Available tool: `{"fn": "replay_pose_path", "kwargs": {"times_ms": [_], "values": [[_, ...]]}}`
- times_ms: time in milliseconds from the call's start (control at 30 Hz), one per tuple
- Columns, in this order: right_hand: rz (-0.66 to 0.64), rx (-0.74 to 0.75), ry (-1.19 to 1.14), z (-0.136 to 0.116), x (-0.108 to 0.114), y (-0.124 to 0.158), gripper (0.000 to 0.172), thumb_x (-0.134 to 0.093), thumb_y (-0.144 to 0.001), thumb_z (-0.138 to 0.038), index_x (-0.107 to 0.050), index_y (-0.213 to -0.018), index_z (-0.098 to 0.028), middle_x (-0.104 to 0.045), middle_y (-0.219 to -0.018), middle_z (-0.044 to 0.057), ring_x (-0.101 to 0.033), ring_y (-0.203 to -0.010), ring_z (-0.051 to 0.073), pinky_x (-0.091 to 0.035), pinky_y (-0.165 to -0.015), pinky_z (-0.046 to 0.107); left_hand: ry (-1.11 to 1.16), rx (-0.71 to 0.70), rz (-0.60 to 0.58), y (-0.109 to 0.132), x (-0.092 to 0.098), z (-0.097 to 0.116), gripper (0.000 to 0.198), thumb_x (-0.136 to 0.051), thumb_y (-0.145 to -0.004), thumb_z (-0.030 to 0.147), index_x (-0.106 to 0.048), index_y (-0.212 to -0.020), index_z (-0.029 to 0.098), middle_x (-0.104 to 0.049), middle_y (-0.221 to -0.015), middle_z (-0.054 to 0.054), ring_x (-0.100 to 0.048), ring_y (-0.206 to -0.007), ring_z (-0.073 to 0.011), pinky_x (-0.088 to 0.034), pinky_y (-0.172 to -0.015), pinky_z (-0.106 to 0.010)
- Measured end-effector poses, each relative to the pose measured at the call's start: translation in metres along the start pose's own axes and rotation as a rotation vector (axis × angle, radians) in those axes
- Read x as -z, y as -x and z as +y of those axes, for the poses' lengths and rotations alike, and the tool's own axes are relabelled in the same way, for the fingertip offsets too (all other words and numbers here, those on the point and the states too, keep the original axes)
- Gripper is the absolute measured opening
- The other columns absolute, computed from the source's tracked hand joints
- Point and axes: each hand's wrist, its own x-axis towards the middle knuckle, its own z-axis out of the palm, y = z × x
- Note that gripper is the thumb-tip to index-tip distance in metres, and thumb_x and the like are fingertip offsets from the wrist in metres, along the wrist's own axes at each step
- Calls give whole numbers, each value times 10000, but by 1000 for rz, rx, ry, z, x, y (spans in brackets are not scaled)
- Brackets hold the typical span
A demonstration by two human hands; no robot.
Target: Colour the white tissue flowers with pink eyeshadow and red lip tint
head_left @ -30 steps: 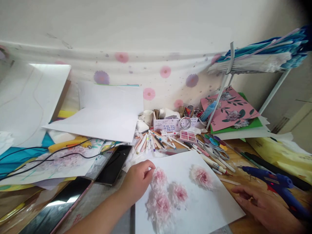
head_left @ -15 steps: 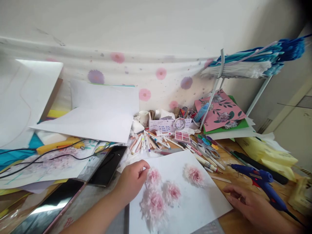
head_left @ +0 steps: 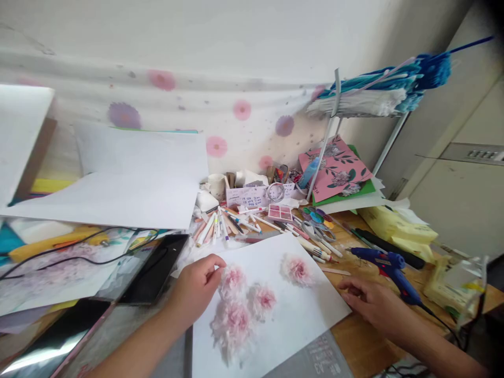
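A white sheet of paper (head_left: 311, 325) lies in front of me with several fluffy flowers on it, white at the edges and pink in the middle. My left hand (head_left: 202, 286) is closed in a pinch at the upper left edge of one pink-and-white flower (head_left: 233, 281). Close below it sits a bigger flower (head_left: 236, 320), with a smaller flower (head_left: 263, 301) beside them. Another flower (head_left: 298, 269) stands apart towards the upper right. My right hand (head_left: 366, 299) rests by the paper's right edge, fingers loosely bent and holding nothing. Near it lies a blue glue gun (head_left: 388, 262).
Markers (head_left: 216, 223), scissors (head_left: 315, 231) and a small pink palette (head_left: 280, 212) crowd the back. Two dark phones or tablets, one being a black phone (head_left: 155, 268), lie left. A rack of pipe cleaners (head_left: 378, 94) rises behind a pink flower picture (head_left: 334, 168).
The view has turned a little to the right, so everything appears shifted left. Both hands keep about the same places relative to the paper and flowers.
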Motion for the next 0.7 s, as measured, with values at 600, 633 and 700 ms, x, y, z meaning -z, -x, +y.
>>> {"fn": "replay_pose_path", "kwargs": {"times_ms": [600, 633, 700], "values": [[-6, -10, 27, -3, 9, 3, 251, -455, -856, -357, -657, -869, -209, -694, -746, 22, -635, -692, 207, -429, -621, 307, -71, 55, -25, -4, 2, -5, 327, -425, -838, 452, -659, -824, 223, -396, -514, 59, -407, -485, -146, -301, -496, -244], [-3, -9, 26, -2, 9, 3, 260, -452, -856, -361, -663, -875, -209, -703, -767, 27, -639, -703, 209, -436, -630, 310, -77, 66, -17, -4, 3, -4, 327, -432, -828, 457, -662, -819, 225, -401, -507, 58, -407, -479, -148, -303, -492, -246], [1, -4, 19, 0, 10, 3, 275, -451, -856, -372, -672, -883, -211, -714, -798, 33, -646, -723, 216, -449, -649, 316, -86, 82, 17, -5, 5, -2, 319, -447, -808, 459, -665, -802, 226, -411, -493, 56, -406, -471, -150, -308, -490, -250]]}}
